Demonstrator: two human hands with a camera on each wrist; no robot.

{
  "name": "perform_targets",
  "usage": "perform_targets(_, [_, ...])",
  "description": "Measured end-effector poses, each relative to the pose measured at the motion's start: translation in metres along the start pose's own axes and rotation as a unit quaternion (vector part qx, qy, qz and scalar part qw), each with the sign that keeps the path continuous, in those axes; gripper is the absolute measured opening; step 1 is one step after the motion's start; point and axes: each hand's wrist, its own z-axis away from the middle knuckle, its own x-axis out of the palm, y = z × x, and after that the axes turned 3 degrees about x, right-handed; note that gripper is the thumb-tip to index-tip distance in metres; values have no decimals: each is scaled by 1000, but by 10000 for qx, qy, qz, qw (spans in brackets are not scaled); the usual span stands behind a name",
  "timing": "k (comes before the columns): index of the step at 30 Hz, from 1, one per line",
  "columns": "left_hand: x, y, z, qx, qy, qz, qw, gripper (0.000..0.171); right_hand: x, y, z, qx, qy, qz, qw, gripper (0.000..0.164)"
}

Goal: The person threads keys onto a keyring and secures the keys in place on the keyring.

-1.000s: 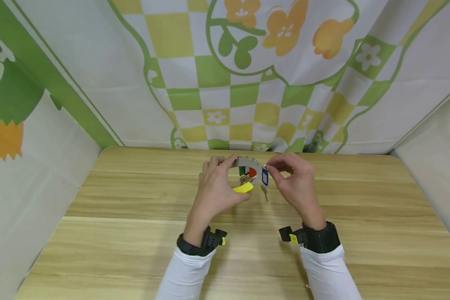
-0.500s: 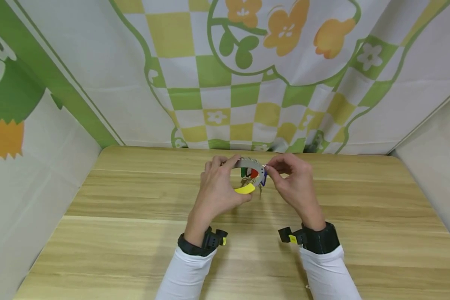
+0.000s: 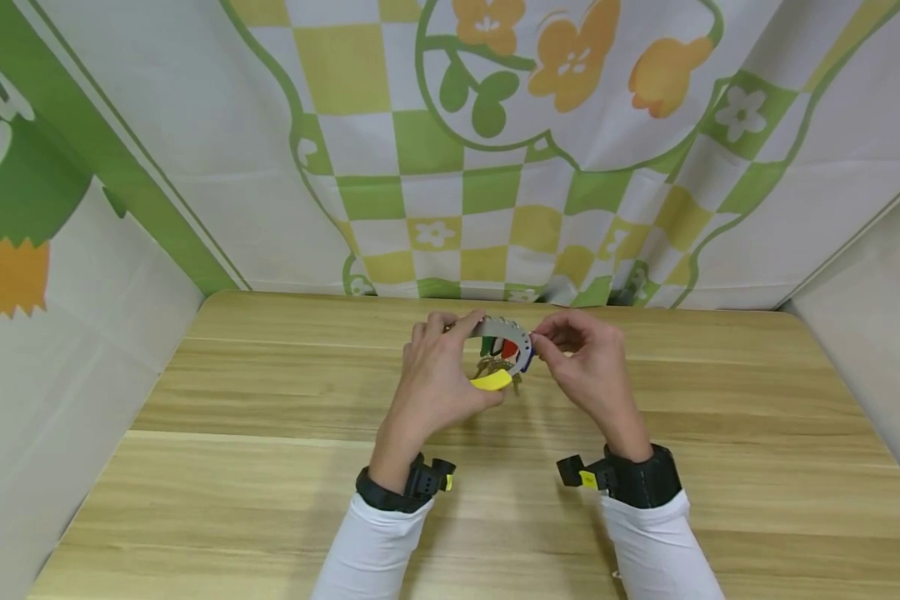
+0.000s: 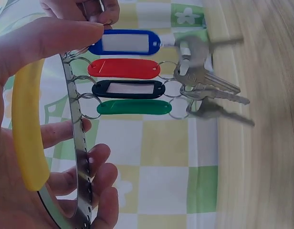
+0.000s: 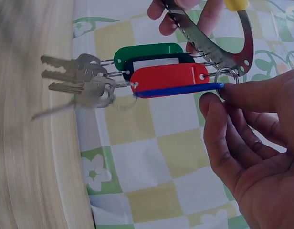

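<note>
My left hand (image 3: 435, 367) grips a curved metal key holder (image 4: 80, 162) with a yellow handle (image 4: 28, 129) and a row of holes along its plate. Red (image 4: 123, 68), black (image 4: 100, 89) and green (image 4: 132, 107) key tags hang from it on small rings, each with a key at its lower end. Thumb and forefinger of my right hand (image 3: 588, 358) pinch the split ring (image 5: 226, 72) of a blue key tag (image 4: 125, 42) at the holder's end. In the right wrist view this blue tag is edge-on in front of the red one. Its key (image 5: 56, 109) is blurred.
Hands and keys are above a wooden table (image 3: 270, 500), near its back edge. Behind it hangs a curtain (image 3: 427, 200) with green and yellow checks. A small white bit (image 3: 617, 574) lies by the right forearm.
The blue tag has come left from beside the key holder to its rim, with its key swinging below. The left hand has shifted slightly right and keeps its grip.
</note>
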Motion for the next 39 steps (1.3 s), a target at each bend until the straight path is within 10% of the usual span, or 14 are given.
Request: perform_targets(39, [1, -1, 0, -115, 109, -433, 9989, 97, -2, 0, -1, 869, -806, -358, 9923, 7])
